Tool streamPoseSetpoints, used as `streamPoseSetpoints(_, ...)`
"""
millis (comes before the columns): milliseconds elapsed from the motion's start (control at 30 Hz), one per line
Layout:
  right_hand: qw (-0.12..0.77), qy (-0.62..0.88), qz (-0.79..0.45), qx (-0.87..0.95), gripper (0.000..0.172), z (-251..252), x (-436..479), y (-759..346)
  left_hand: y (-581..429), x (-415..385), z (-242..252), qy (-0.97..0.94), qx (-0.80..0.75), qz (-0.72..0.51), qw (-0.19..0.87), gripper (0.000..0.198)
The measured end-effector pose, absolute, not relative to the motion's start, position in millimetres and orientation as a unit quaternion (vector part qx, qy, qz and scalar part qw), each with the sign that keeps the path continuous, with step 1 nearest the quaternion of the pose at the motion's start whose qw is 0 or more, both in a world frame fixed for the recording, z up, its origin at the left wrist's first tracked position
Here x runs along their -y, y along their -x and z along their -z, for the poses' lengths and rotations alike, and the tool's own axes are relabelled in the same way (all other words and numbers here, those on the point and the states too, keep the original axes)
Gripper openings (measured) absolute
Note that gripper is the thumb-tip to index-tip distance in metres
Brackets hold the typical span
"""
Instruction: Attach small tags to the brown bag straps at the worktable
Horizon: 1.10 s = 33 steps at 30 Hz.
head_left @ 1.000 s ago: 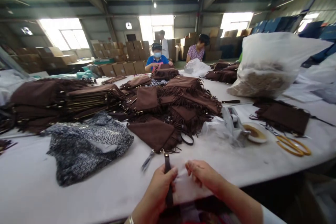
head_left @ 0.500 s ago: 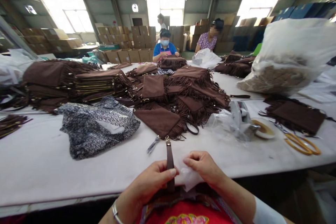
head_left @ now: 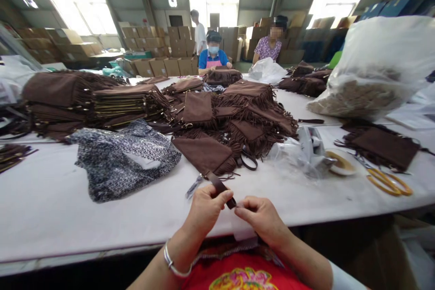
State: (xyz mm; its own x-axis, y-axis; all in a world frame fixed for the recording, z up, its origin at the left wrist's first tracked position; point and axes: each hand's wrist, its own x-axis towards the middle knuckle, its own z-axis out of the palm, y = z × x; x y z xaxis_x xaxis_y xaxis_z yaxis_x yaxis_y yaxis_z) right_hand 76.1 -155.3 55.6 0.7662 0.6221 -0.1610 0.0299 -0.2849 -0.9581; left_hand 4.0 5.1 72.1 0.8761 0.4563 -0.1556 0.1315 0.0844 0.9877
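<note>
Two hands share one brown strap (head_left: 217,184), lower centre: left hand (head_left: 206,208) fingers clamp it steady, right hand (head_left: 263,218) fingers pinch its end.

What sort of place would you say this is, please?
Probably a bag factory's finishing floor: stacks of brown fringed pouches lie on a long white table, cartons line the back wall, and other people work at the far end. The left hand holds a brown strap.

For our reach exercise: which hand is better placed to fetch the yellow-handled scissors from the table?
Probably the right hand: the yellow-handled scissors lie on the white table far out on its side, while the left hand grips the brown strap and would have to cross over.
</note>
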Motion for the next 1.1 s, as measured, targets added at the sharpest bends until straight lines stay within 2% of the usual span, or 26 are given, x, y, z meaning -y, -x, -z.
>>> streamPoseSetpoints(233, 0.558, 0.738, -0.297, 0.237, 0.032, -55, 158, -72, -3, -12, -67, -0.696, -0.234, -0.132, 0.665, 0.032)
streamPoseSetpoints(800, 0.596, 0.692, -0.342, 0.220, 0.038, -50, 157, -74, -6, 4, -58, -0.679, -0.217, -0.115, 0.692, 0.024)
streamPoseSetpoints(967, 0.616, 0.674, -0.356, 0.201, 0.042, -50, 151, -78, -6, 7, -48, -0.639, -0.227, -0.080, 0.731, 0.037)
streamPoseSetpoints(1100, 0.624, 0.658, -0.400, 0.131, 0.041, -50, 156, -82, -12, -12, -50, -0.452, -0.297, -0.003, 0.841, 0.050)
